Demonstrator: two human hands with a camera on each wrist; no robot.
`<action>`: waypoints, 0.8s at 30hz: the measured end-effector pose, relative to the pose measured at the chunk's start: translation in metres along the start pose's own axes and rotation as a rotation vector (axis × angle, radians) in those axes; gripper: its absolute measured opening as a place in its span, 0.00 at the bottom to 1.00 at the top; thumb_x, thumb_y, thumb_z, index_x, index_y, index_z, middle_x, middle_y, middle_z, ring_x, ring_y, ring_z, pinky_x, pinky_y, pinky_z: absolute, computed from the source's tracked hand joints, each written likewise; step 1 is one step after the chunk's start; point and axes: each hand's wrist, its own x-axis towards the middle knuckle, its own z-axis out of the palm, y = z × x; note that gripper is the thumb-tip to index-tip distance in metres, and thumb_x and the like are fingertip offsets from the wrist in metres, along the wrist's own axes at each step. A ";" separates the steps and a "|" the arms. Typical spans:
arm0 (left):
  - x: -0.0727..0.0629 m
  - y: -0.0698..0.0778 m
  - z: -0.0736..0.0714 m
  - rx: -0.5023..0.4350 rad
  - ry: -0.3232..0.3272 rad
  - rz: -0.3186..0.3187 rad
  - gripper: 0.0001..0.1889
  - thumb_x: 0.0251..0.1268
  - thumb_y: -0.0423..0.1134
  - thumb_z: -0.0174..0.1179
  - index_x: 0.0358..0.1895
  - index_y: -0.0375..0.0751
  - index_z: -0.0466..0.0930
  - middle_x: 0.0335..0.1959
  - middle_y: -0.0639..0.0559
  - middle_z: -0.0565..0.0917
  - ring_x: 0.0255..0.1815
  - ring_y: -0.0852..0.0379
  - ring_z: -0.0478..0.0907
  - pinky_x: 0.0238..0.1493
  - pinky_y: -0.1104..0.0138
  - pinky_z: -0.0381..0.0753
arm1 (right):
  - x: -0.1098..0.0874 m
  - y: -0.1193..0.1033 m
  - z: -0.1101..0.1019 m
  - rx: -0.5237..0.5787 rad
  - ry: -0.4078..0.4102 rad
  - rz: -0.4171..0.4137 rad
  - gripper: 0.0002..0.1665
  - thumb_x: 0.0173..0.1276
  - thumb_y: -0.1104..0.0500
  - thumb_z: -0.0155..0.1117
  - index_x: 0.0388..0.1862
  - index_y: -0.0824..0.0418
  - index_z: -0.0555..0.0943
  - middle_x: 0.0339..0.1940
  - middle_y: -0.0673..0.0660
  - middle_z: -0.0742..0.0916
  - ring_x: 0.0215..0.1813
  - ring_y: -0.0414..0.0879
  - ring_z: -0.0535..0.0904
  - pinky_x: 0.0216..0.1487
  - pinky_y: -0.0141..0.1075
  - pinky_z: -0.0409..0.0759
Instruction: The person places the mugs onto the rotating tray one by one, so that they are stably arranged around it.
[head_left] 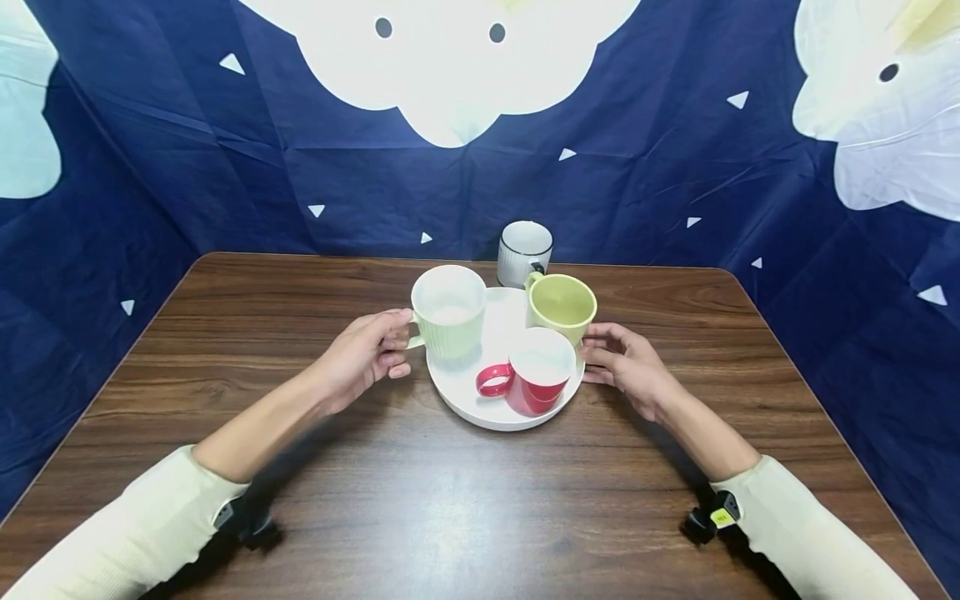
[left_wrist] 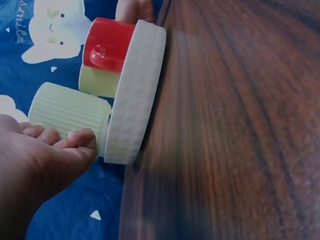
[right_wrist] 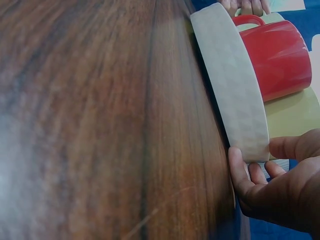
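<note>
**Pale green mug [head_left: 450, 321] in the left hand [head_left: 371, 346], white tray [head_left: 472, 408] in the right [head_left: 626, 367]**

The pale green mug is upright at the tray's left side, its ribbed wall facing forward. Whether its base touches the tray I cannot tell. The left hand pinches its handle [head_left: 417, 342] between thumb and curled fingers; the handle itself is mostly hidden in the left wrist view.

The right hand grips the tray's edge at the opposite side, its fingers parted: one digit lies near the top of the rim, another low against the outer wall, with the rim between them. The yellow-green mug [head_left: 562, 304] is just beside these fingers.

That mug stands upright on the tray at the back right. In front of it the red mug [head_left: 536, 392], white inside, stands upright too, its handle pointing left.

Behind the tray, on the wooden table [head_left: 450, 517], stands a white mug [head_left: 517, 262] with a dark rim and handle. A navy cloth [head_left: 300, 167] with white clouds [head_left: 450, 67] hangs beyond.
</note>
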 end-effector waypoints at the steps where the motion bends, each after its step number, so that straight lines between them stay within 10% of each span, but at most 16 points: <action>1: 0.000 -0.001 0.001 0.006 -0.001 -0.003 0.18 0.94 0.45 0.47 0.34 0.50 0.60 0.29 0.60 0.59 0.29 0.61 0.57 0.34 0.71 0.70 | 0.000 0.000 0.000 0.001 0.000 0.000 0.25 0.83 0.71 0.62 0.75 0.72 0.70 0.60 0.58 0.78 0.51 0.36 0.87 0.58 0.36 0.94; 24: -0.012 -0.010 0.028 0.058 -0.043 -0.071 0.17 0.94 0.46 0.47 0.37 0.48 0.62 0.32 0.57 0.59 0.29 0.61 0.58 0.33 0.72 0.69 | 0.002 -0.001 0.000 0.004 -0.014 0.010 0.25 0.84 0.70 0.61 0.75 0.70 0.70 0.61 0.59 0.77 0.53 0.38 0.86 0.59 0.38 0.94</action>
